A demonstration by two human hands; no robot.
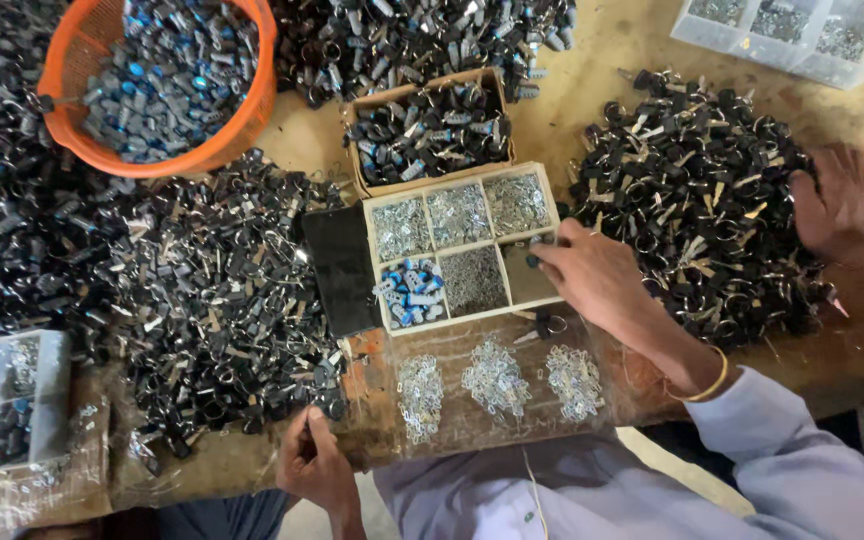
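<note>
A small dark part (534, 258) was pinched in the right hand (597, 275) over the compartment tray (550, 205). The left hand (314, 462), grip closed emptily, was rested on the counter (592, 95) edge.

place: assembly workshop | signs: worn table (642, 40), heaped key parts (697, 190), compartment tray (464, 247)

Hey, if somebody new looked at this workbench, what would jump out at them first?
Probably the orange basket of small blue-grey parts at top left, bright against dark heaps of parts covering the table. Next, the divided tray in the middle, where the right hand reaches into a compartment. The left hand rests at the near edge, below three small silver piles.
</note>
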